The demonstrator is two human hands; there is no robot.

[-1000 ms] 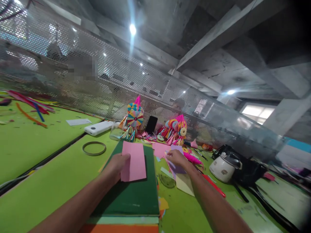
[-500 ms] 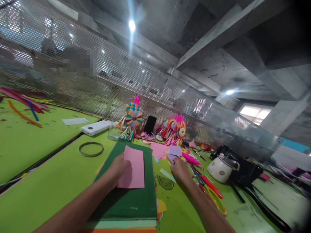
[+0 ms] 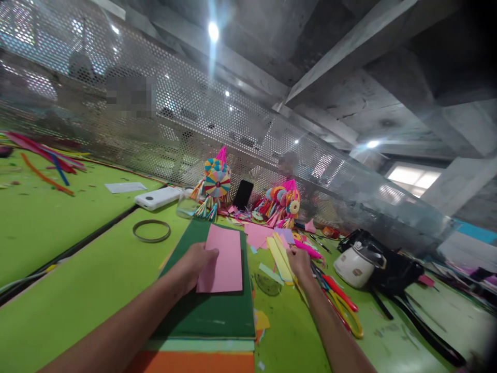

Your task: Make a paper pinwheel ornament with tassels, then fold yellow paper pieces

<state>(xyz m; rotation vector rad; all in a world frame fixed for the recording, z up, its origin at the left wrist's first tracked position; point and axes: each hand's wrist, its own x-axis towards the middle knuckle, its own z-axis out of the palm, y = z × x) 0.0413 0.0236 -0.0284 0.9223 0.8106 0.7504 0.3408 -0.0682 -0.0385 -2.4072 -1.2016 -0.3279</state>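
Note:
My left hand (image 3: 200, 261) is closed on a sheet of pink paper (image 3: 223, 264), thumb on top, over a dark green board (image 3: 209, 324). To the right, my right hand (image 3: 300, 261) has its fingers curled at the edge of yellow paper strips (image 3: 281, 259) and appears to grip them; its fingertips are partly hidden. Flat pink paper (image 3: 258, 235) and a purple piece (image 3: 285, 234) lie just beyond. Close by on the green table are a pale green strip (image 3: 271, 273) and a clear protractor (image 3: 267, 285).
Scissors with yellow handles (image 3: 351, 318) and red-handled pliers (image 3: 341, 294) lie right of my right arm. Farther right stand a white pot-shaped container (image 3: 355, 267) and a black bag (image 3: 399, 274). A ring (image 3: 151, 231), white power bank (image 3: 159, 198) and tasselled ornaments (image 3: 217, 184) sit beyond the board.
My right hand has shifted from the purple paper to the right and slightly nearer, and yellow strips now show beside it. My left hand still holds the pink sheet.

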